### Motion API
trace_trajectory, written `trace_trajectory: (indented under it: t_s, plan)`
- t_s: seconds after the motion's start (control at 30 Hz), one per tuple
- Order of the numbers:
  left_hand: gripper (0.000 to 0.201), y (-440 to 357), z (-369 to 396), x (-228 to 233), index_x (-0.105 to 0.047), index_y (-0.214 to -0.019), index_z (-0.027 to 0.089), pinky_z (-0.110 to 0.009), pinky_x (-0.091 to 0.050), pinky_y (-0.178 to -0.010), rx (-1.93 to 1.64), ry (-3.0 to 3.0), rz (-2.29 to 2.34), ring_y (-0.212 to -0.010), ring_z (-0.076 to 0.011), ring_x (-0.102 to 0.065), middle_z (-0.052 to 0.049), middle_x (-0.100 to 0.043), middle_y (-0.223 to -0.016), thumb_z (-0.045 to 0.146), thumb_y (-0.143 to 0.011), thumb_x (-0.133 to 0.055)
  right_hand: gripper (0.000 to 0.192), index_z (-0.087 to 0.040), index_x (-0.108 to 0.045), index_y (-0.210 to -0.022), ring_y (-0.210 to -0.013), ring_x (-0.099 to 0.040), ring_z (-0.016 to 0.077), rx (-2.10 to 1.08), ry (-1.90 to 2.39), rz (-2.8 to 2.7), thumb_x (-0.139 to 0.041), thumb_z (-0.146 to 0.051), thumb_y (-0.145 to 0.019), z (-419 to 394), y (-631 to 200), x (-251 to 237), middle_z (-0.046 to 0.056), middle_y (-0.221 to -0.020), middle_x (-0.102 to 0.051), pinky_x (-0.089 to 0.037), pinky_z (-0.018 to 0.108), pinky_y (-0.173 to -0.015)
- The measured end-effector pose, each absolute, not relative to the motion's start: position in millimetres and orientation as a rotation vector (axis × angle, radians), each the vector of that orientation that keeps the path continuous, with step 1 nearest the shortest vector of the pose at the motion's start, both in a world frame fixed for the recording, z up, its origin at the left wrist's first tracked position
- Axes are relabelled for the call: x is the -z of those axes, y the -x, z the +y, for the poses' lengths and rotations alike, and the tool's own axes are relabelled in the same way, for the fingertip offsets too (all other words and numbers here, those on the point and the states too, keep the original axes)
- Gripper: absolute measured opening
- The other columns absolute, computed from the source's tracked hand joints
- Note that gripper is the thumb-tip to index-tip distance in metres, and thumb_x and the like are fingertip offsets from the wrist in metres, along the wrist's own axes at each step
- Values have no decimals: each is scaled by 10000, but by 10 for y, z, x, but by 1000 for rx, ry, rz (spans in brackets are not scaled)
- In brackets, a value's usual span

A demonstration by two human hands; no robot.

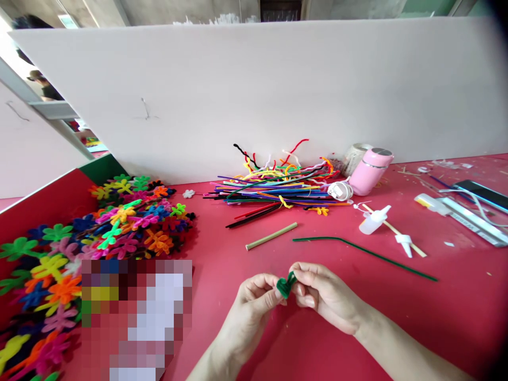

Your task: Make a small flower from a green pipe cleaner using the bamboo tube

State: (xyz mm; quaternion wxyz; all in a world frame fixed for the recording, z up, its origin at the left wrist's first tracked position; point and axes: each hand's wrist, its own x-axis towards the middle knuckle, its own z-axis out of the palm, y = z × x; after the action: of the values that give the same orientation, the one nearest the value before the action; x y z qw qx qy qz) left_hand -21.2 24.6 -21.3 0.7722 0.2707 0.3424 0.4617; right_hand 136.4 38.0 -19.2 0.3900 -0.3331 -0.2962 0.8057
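Green fuzzy wire (283,288) pinched by left hand (254,301) and right hand (329,291); slack grip could unbend its 1 o'clock end tbh.

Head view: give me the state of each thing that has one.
Green piece: bent, held
Left hand: pinching green piece
Right hand: pinching green piece
Long green pipe cleaner: loose, slightly bent
Short stick: lying flat
Pipe cleaner pile: mostly straight
Flowers: shaped, heaped together
White bottle: spout fitted
Phone: lying flat, screen dark
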Motion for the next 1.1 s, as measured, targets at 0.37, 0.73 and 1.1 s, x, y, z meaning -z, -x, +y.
trace_trajectory:
  t_s: [0.37,0.73,1.1]
  plan:
    - [50,205,246,244,-670,-696,156,-261,-371,-668,-1006,-646,719,-633,-115,-529,-13,-638,-662,138,-653,-687,265,-144,-476,-632,-463,-356,52,-1968,875,-810,-596,-345,-755,371,-1336,209,-37,-571,-465,-215,197,-461]
    - [49,197,241,228,-666,-677,157,-250,-364,-645,-1065,-745,769,-625,-112,-528,6,-622,-629,108,-677,-661,243,-148,-467,-654,-474,-342,62,-1846,940,-972,-546,-333,-791,376,-1346,212,-38,-560,-451,-222,201,-461]
    - [46,198,229,290,-657,-672,151,-247,-359,-637,-1061,-744,814,-606,-106,-520,3,-632,-620,108,-687,-652,215,-137,-492,-679,-455,-338,46,-1894,925,-974,-560,-305,-794,365,-1346,200,-41,-557,-463,-213,196,-456]
